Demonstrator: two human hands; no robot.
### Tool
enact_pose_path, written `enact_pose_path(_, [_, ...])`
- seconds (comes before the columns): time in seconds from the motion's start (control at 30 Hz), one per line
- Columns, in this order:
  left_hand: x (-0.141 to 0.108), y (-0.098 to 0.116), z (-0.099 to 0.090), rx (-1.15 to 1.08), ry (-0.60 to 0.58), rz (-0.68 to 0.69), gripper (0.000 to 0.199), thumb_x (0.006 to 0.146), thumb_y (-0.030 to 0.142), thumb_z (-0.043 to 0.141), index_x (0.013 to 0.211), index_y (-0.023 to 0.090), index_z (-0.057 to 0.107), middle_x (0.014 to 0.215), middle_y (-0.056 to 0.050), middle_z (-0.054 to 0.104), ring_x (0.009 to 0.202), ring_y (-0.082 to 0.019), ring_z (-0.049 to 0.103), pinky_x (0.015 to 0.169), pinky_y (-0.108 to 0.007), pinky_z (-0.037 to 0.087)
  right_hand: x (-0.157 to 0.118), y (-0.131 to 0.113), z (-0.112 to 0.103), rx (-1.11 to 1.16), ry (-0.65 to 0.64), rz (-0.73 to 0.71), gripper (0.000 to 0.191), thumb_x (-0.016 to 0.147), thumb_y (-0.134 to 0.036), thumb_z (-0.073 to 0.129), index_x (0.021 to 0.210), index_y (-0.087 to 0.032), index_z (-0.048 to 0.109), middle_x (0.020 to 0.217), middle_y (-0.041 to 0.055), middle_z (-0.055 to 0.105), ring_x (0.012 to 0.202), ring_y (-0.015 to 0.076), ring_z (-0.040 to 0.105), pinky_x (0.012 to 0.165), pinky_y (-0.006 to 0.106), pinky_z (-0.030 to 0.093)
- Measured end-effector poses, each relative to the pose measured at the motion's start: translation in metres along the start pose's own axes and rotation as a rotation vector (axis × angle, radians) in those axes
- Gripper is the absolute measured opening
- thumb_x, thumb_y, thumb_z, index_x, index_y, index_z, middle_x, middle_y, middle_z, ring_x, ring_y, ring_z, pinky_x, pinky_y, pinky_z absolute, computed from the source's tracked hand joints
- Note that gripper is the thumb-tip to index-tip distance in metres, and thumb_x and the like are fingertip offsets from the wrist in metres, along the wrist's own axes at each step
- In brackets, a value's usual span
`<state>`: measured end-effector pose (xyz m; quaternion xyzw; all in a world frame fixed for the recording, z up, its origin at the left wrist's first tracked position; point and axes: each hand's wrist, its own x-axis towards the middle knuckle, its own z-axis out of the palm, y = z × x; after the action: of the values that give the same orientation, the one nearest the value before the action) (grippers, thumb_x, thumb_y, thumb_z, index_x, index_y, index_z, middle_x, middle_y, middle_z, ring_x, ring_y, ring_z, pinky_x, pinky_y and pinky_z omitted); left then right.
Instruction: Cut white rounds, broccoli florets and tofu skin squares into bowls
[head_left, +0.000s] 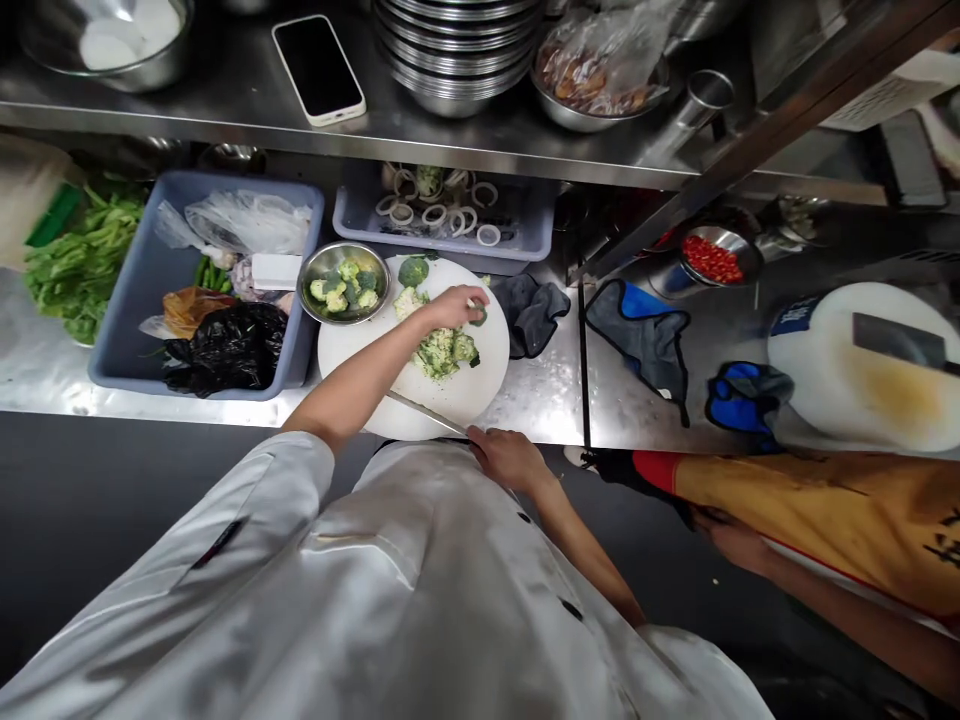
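Note:
My left hand (pixel 452 308) is over the round white cutting board (pixel 486 375), its fingers curled on a small green broccoli piece (pixel 478 313). Cut broccoli (pixel 442 353) lies on the board just below that hand, and another floret (pixel 413 270) rests near the far edge. At the board's near edge, my right hand (pixel 511 458) grips the handle of a knife (pixel 426 411); the blade points left across the board, and the handle is mostly hidden by the fingers. A steel bowl (pixel 307 298) with broccoli florets stands at the board's upper left.
A blue-grey bin (pixel 112 372) with bags stands left, beside leafy greens (pixel 86 265). Behind the board is a tray (pixel 536 240) with white rings. Grey cloths (pixel 531 312) lie right. A shelf (pixel 225 118) overhangs the back. A co-worker in yellow (pixel 810 500) stands at right.

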<state>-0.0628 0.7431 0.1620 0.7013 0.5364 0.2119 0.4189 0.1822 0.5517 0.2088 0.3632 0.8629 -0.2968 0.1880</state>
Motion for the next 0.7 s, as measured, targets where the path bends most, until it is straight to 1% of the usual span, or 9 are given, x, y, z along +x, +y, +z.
enact_pose_path(0.07, [-0.025, -0.003, -0.023, -0.245, 0.091, 0.046, 0.037, 0.095, 0.038, 0.063, 0.126, 0.019, 0.066, 0.123, -0.011, 0.07, 0.103, -0.021, 0.07, 0.091, -0.037, 0.056, 0.003, 0.004, 0.0, 0.083, 0.021, -0.005, 0.024, 0.106, -0.034, 0.044, 0.123, -0.026, 0.06, 0.1, 0.0077, 0.074, 0.088, 0.0239, 0.068, 0.07, 0.028, 0.035])
enact_pose_path(0.1, [-0.042, -0.004, -0.033, -0.316, 0.139, 0.059, 0.042, 0.097, 0.045, 0.061, 0.13, 0.02, 0.064, 0.126, -0.012, 0.069, 0.104, -0.021, 0.071, 0.09, -0.037, 0.056, 0.006, 0.007, 0.0, 0.141, 0.037, -0.008, 0.023, 0.106, -0.033, 0.044, 0.121, -0.026, 0.06, 0.1, 0.0066, 0.074, 0.09, 0.0234, 0.068, 0.072, 0.028, 0.035])
enact_pose_path(0.17, [-0.082, -0.006, -0.045, -0.337, 0.244, 0.049, 0.052, 0.098, 0.058, 0.058, 0.134, 0.021, 0.062, 0.13, -0.013, 0.066, 0.107, -0.022, 0.071, 0.089, -0.037, 0.057, 0.013, 0.013, 0.0, 0.257, 0.079, -0.001, 0.021, 0.106, -0.033, 0.044, 0.119, -0.026, 0.059, 0.099, 0.005, 0.074, 0.093, 0.0228, 0.067, 0.075, 0.027, 0.037])
enact_pose_path(0.23, [-0.124, -0.011, -0.045, -0.292, 0.348, 0.008, 0.057, 0.094, 0.064, 0.06, 0.133, 0.022, 0.061, 0.133, -0.014, 0.063, 0.11, -0.024, 0.071, 0.088, -0.037, 0.058, 0.02, 0.018, -0.001, 0.334, 0.118, 0.034, 0.022, 0.105, -0.034, 0.043, 0.117, -0.025, 0.059, 0.098, 0.0049, 0.073, 0.093, 0.0233, 0.067, 0.076, 0.028, 0.038])
enact_pose_path(0.33, [-0.176, -0.027, -0.028, -0.276, 0.39, -0.052, 0.058, 0.086, 0.063, 0.071, 0.125, 0.021, 0.063, 0.125, -0.012, 0.066, 0.105, -0.024, 0.072, 0.084, -0.036, 0.059, 0.027, 0.022, 0.0, 0.36, 0.145, 0.096, 0.024, 0.103, -0.036, 0.042, 0.117, -0.024, 0.058, 0.097, 0.0059, 0.072, 0.09, 0.025, 0.066, 0.075, 0.029, 0.04])
enact_pose_path(0.43, [-0.208, -0.048, 0.0, -0.253, 0.376, -0.111, 0.044, 0.085, 0.05, 0.074, 0.115, 0.02, 0.065, 0.115, -0.009, 0.069, 0.099, -0.021, 0.07, 0.086, -0.035, 0.059, 0.024, 0.019, 0.002, 0.326, 0.142, 0.105, 0.028, 0.103, -0.039, 0.04, 0.12, -0.024, 0.056, 0.094, 0.0065, 0.071, 0.087, 0.0267, 0.067, 0.075, 0.031, 0.04])
enact_pose_path(0.53, [-0.224, -0.064, 0.024, -0.037, 0.384, -0.14, 0.027, 0.086, 0.031, 0.07, 0.111, 0.021, 0.067, 0.117, -0.008, 0.069, 0.108, -0.022, 0.067, 0.099, -0.041, 0.056, 0.013, 0.012, 0.003, 0.274, 0.122, 0.104, 0.029, 0.104, -0.039, 0.037, 0.123, -0.024, 0.054, 0.092, 0.0069, 0.072, 0.087, 0.0275, 0.068, 0.074, 0.031, 0.039])
enact_pose_path(0.6, [-0.229, -0.069, 0.033, 0.114, 0.387, -0.139, 0.026, 0.087, 0.024, 0.066, 0.113, 0.022, 0.068, 0.122, -0.01, 0.066, 0.112, -0.023, 0.065, 0.103, -0.043, 0.054, 0.007, 0.005, 0.001, 0.252, 0.098, 0.102, 0.029, 0.105, -0.038, 0.037, 0.125, -0.024, 0.054, 0.093, 0.0077, 0.073, 0.088, 0.0276, 0.068, 0.074, 0.031, 0.039])
enact_pose_path(0.7, [-0.232, -0.072, 0.039, 0.203, 0.404, -0.135, 0.029, 0.09, 0.021, 0.061, 0.119, 0.021, 0.067, 0.124, -0.011, 0.059, 0.11, -0.022, 0.064, 0.102, -0.039, 0.054, -0.002, -0.004, -0.004, 0.222, 0.043, 0.105, 0.027, 0.106, -0.037, 0.038, 0.125, -0.023, 0.053, 0.092, 0.0079, 0.073, 0.087, 0.0272, 0.068, 0.073, 0.03, 0.037])
